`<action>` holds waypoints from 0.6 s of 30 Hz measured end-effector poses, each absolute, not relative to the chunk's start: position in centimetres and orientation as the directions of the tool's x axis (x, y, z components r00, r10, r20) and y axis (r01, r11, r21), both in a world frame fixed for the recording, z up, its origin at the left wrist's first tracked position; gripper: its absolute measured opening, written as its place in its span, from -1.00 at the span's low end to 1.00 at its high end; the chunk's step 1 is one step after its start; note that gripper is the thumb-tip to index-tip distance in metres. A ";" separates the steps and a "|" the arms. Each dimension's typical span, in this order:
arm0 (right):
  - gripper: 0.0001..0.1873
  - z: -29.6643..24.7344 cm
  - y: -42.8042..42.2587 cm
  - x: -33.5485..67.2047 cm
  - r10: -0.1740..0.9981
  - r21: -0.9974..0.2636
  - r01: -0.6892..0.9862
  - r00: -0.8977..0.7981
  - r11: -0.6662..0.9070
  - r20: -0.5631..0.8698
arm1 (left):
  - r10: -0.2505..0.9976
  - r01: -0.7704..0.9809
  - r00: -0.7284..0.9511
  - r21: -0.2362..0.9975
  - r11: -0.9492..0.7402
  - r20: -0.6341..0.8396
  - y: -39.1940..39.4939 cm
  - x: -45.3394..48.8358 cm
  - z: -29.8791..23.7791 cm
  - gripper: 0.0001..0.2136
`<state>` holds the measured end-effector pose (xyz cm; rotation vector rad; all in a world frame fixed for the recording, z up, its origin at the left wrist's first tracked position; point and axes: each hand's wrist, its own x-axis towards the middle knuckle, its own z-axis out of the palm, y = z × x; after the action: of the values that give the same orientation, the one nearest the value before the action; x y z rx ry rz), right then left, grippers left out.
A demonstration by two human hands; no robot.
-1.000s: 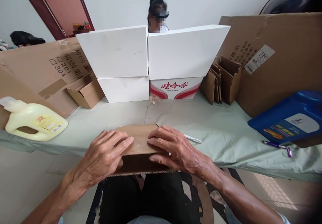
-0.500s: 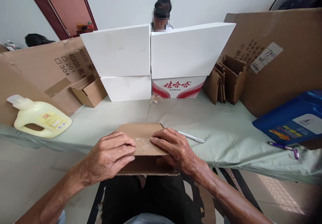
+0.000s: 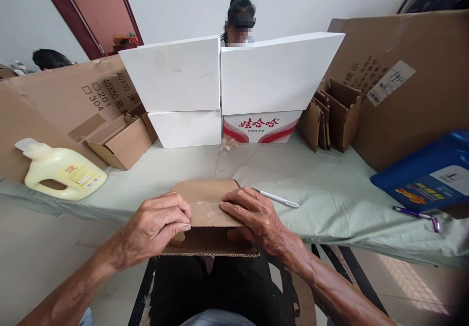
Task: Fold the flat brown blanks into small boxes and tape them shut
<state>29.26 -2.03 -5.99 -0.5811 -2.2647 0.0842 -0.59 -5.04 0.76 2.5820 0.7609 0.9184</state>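
Observation:
A small brown cardboard box [image 3: 208, 189] lies at the near edge of the table, its opening facing me and a strip of clear tape on its top panel. My left hand [image 3: 161, 221] is closed on the left side of the panel, thumb and fingers pinching near the edge. On the right side, my right hand [image 3: 252, 213] grips the box, fingers over the top and the thumb hidden beneath. Cardboard flaps show inside the opening. A white pen [image 3: 278, 199] lies just beyond my right hand.
White boxes [image 3: 172, 77] form a wall at the back, with a person [image 3: 240, 13] behind it. Small cardboard boxes [image 3: 128, 143] stand at left, folded cartons [image 3: 340, 113] at right. A yellow bottle [image 3: 66, 172], a blue jug [image 3: 425, 174] and a purple pen [image 3: 414, 213] lie on the cloth.
My left hand has slid slightly left along the box, while my right hand keeps its place. At left, a cardboard box now sits nearer, with another behind it. The person behind has shifted slightly.

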 end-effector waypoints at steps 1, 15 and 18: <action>-0.74 -6.1 -2.0 29.3 0.428 -0.230 0.383 -0.589 0.895 0.686 | 0.581 0.397 0.655 0.435 -0.809 0.483 -5.1 -0.5 0.8 -0.83; -0.73 -8.0 -3.2 28.9 0.363 -0.148 0.399 -0.544 0.905 0.757 | 0.658 0.474 0.643 0.472 -0.743 0.392 -5.1 -1.1 1.6 -0.86; -0.72 -8.8 -3.5 29.0 0.355 -0.146 0.402 -0.517 0.904 0.779 | 0.651 0.492 0.691 0.457 -0.741 0.313 -5.8 -1.8 1.6 -0.86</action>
<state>29.02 -3.46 -8.81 -0.5404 -2.1613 -0.0659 -1.80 -5.79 1.64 2.5657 0.8981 0.6614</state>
